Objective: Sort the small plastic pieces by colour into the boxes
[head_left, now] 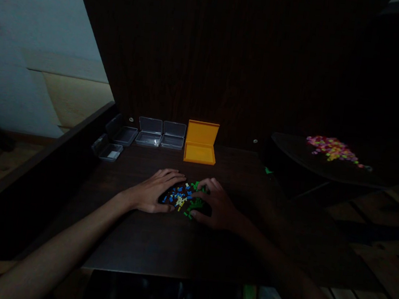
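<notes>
Both hands lie low over the dark, wood-grained tabletop (pixel 144 247), and neither is clenched. The left hand (pixel 156 191) is loosely cupped, its fingers together and arched, the thumb well apart from them, leaving a wide gap. From where I stand, the right hand (pixel 219 206) is in deeper shadow, fingers bent and spread, thumb apart too; whether a fingertip presses on a piece I can't tell.

Between them, in the middle of the table, lies a scatter of tiny, blocky pieces, plastic by the look of them: blue pieces (pixel 180 189) by the left hand, pale yellow pieces (pixel 180 200) in the centre, green pieces (pixel 197 204) mostly within the curve of the right. The forearms reach in from either side of the person, slanting inward, palms turned down and toward each other.

Behind the scatter stands an opaque yellow box (pixel 200 154), flat and rectangular, its lid raised. Clear, shiny boxes (pixel 149 139), also open, stand to its left.
</notes>
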{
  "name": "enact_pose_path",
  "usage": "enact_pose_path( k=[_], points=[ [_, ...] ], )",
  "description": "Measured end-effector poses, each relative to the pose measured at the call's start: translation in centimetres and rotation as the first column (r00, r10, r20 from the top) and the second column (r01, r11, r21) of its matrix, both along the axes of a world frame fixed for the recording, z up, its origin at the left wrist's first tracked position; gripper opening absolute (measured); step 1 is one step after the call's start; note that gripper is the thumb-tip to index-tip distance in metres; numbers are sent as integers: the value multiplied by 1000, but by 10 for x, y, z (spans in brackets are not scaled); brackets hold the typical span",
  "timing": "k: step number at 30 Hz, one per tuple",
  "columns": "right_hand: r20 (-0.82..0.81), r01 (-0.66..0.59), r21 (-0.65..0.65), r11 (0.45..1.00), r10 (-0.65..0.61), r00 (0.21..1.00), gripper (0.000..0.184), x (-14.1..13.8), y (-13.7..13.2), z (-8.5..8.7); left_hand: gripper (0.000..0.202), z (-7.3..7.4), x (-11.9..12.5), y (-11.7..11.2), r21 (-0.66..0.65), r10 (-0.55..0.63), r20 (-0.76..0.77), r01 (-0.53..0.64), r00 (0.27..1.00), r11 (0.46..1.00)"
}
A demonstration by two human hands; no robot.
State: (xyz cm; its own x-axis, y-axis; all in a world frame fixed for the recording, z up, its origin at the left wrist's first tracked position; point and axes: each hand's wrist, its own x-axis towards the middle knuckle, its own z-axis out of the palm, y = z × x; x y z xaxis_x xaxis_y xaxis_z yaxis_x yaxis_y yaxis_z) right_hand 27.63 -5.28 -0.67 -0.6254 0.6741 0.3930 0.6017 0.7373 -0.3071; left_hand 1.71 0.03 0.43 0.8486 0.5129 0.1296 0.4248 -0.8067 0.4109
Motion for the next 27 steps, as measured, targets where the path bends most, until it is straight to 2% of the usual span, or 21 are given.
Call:
enact_pose_path(
  k=[4,8,13,22,27],
  points=[
    [24,-14,-14,1000,15,1000,44,-1,1,-4,79,2,1,-1,-9,-1,3,1,1000,1000],
    [9,-1,-21,1000,2,1000,51,0,3,-5,87,3,4,-4,-15,22,3,-22,1000,1000],
    [28,15,-32,999,-14,1000,50,1,5,-5,91,0,6,-5,-16,49,2,-49,999,999],
    [91,-39,-63,997,45,995,49,-2,-1,-4,64,-2,1,-2,-42,22,34,-21,999,999],
    [92,-70,-47,996,74,993,47,-1,-1,-4,65,-3,0,0,-47,8,23,-7,1000,999]
  ],
)
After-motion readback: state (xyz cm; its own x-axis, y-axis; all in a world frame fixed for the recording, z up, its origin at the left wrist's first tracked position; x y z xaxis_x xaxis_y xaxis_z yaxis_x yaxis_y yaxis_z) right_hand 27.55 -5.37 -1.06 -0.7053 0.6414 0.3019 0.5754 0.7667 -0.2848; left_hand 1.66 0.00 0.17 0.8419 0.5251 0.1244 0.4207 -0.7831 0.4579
